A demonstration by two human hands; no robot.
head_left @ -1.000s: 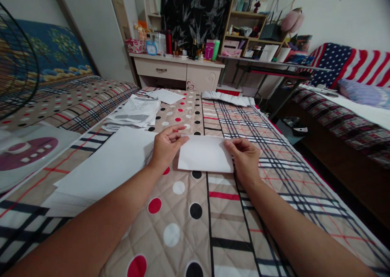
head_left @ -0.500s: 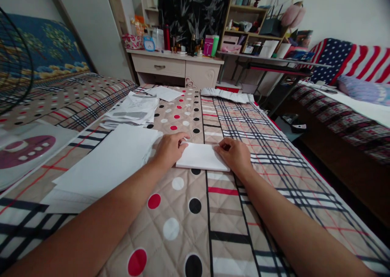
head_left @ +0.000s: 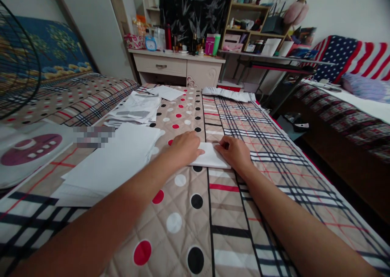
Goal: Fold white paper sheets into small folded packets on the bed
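A folded sheet of white paper (head_left: 210,157) lies flat on the patterned quilt in front of me. My left hand (head_left: 186,147) covers its left part, with the thumb on top and the fingers bent at the far edge. At the right end, my right hand (head_left: 234,153) pinches the paper between thumb and curled fingers. To the left of my left hand is a stack of blank white sheets (head_left: 115,159), partly hidden by my forearm.
Printed papers (head_left: 134,108) are piled behind the blank stack, near a loose sheet (head_left: 167,92). A strip of pleated paper (head_left: 228,94) lies at the quilt's far edge. A plastic bag (head_left: 33,147) sits at left, below a fan guard (head_left: 21,65). A dresser (head_left: 161,65) stands beyond.
My left hand has slid right from the paper's left end and now covers more of it. My right hand stays at the right end. The view has shifted slightly.
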